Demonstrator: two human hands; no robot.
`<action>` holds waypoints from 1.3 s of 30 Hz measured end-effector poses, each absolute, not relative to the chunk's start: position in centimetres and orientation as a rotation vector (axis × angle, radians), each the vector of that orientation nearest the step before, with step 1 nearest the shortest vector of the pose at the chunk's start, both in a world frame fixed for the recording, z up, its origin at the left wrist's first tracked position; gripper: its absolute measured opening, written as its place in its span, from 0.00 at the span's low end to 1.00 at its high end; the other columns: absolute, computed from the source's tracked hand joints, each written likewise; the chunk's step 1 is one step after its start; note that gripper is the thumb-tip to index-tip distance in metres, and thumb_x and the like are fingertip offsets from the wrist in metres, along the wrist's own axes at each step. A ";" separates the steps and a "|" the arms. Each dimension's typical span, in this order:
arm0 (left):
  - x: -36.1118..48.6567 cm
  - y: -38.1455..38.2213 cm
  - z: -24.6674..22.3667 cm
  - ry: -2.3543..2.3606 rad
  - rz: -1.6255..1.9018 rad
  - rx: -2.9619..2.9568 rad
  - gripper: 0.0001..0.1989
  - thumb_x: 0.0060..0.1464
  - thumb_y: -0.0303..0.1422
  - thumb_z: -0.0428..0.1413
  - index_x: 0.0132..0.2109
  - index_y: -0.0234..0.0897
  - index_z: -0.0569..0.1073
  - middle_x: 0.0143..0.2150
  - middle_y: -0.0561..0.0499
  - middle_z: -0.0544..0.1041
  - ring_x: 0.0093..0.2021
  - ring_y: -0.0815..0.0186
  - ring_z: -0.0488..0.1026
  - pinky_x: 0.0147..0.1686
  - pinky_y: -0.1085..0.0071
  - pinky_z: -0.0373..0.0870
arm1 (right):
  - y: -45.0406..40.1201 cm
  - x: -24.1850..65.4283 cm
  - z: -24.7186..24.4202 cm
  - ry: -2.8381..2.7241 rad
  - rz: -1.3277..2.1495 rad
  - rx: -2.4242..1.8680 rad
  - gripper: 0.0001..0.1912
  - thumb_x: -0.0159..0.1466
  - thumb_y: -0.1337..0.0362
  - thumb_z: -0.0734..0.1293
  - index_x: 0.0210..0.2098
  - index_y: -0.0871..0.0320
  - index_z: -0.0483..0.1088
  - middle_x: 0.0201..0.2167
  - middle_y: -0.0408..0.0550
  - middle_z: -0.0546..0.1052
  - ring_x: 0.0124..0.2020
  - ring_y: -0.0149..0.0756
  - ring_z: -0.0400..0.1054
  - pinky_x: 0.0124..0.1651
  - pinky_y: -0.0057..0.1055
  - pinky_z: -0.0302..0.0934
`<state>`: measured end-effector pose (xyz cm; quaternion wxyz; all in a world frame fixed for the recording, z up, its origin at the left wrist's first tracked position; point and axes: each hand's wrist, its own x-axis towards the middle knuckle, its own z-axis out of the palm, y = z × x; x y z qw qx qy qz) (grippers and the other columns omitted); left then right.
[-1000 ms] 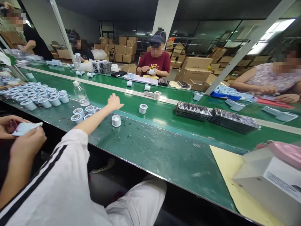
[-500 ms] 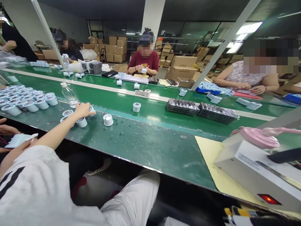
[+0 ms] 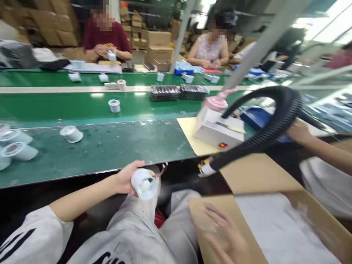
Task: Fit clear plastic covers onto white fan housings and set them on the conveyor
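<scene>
My left hand [image 3: 128, 179] is wrapped round a white plastic cup-shaped part [image 3: 144, 184] over my lap, its open end facing up toward me. Thin red and white wires stick out beside it. My right hand [image 3: 227, 233] is smeared by motion at the near left side of a cardboard box [image 3: 260, 167]; its fingers look spread and nothing shows in them. White sheet material [image 3: 286, 223] lies inside the box. On the table edge strip [image 3: 132, 141] one similar white part [image 3: 72, 134] lies tilted, with several more [image 3: 20, 151] at the far left.
A grey machine [image 3: 217, 130] with a lit red switch and a black hose [image 3: 255, 135] stands on yellow card. A pink object [image 3: 216, 103] is behind it. The green belt [image 3: 68, 106] carries a white part [image 3: 114, 106] and black stacks [image 3: 165, 93]. Other people sit around.
The view has swung right and down. My left hand has left the parts at the table's left and now holds a white part above my lap. My right hand and the box have come into view.
</scene>
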<state>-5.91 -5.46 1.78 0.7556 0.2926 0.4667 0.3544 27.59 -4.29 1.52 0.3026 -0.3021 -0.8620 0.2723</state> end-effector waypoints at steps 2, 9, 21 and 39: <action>-2.0 -4.7 0.2 0.845 0.553 0.603 0.34 0.43 0.63 0.57 0.38 0.34 0.71 0.28 0.50 0.71 0.19 0.72 0.61 0.14 0.77 0.49 | -5.3 25.8 0.7 -2.338 0.486 -0.846 0.26 0.68 0.62 0.64 0.65 0.40 0.63 0.57 0.51 0.72 0.52 0.53 0.74 0.46 0.44 0.76; 1.0 -4.0 1.9 1.113 0.487 1.468 0.12 0.54 0.42 0.60 0.40 0.38 0.75 0.37 0.51 0.73 0.37 0.64 0.69 0.37 0.69 0.67 | -4.2 22.4 -0.2 -2.457 0.254 -1.136 0.15 0.59 0.76 0.68 0.41 0.53 0.77 0.57 0.59 0.72 0.53 0.57 0.69 0.46 0.51 0.74; 0.8 -4.8 -2.8 1.062 0.833 1.696 0.31 0.37 0.47 0.73 0.49 0.44 0.81 0.53 0.45 0.65 0.55 0.53 0.68 0.60 0.52 0.66 | -4.7 23.5 -0.1 -2.012 0.971 -1.085 0.15 0.70 0.64 0.63 0.27 0.57 0.73 0.42 0.54 0.75 0.43 0.42 0.76 0.42 0.34 0.73; 1.0 -5.6 -2.6 0.942 0.748 1.660 0.31 0.50 0.36 0.68 0.61 0.41 0.72 0.60 0.40 0.71 0.61 0.51 0.70 0.62 0.52 0.67 | -4.5 23.9 -0.7 -1.715 1.204 -1.127 0.16 0.66 0.61 0.68 0.23 0.56 0.75 0.40 0.53 0.78 0.46 0.47 0.77 0.40 0.36 0.74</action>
